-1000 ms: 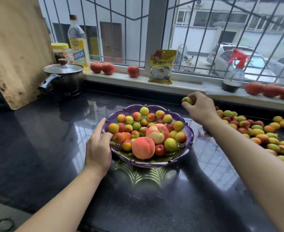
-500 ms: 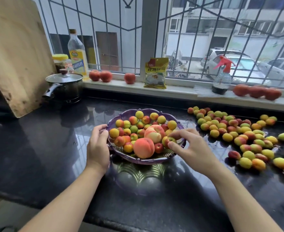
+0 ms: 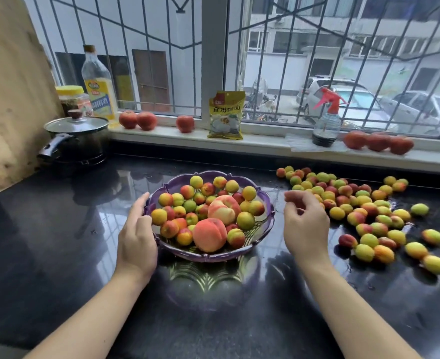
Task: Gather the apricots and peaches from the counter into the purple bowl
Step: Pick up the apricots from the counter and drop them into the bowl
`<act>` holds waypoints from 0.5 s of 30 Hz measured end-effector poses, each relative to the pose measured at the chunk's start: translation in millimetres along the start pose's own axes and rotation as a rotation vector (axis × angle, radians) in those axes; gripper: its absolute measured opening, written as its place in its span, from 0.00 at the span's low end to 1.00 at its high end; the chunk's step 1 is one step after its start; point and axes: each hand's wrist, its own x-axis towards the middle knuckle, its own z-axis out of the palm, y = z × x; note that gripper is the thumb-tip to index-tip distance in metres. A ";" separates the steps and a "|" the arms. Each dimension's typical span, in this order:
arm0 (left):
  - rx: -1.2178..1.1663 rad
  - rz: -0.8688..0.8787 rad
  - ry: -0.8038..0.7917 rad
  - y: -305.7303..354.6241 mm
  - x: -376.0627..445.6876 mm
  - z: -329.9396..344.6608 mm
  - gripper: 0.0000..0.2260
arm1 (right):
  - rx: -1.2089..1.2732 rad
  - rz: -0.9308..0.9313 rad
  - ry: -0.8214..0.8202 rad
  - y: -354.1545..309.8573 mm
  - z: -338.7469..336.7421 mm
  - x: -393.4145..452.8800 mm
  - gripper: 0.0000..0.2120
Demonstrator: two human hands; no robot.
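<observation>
Fruit fills the purple bowl at mid-desk: two peaches among dozens of apricots. Left hand holds its rim; right hand hovers alongside, fingers loosely curled, empty, near scattered apricots.

A single wide-angle view is taken from the person's head, directed forward and down across the glossy black stone counter toward the barred window. The scalloped purple glass bowl is seen close, near centre, with both forearms entering from the bottom edge. Straight lines are bent near the frame edges.
</observation>
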 end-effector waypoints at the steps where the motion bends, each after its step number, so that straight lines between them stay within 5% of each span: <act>1: 0.007 0.014 0.000 0.8 -0.2 0.3 0.32 | -0.037 0.025 -0.022 0.6 1.1 12.9 0.10; 6: -0.041 0.003 -0.054 -2.2 4.3 2.6 0.33 | -0.485 0.087 -0.228 31.7 29.3 100.3 0.15; 15: -0.076 -0.060 -0.060 -16.4 13.4 0.3 0.27 | -1.295 -0.376 -0.510 81.6 92.9 165.8 0.20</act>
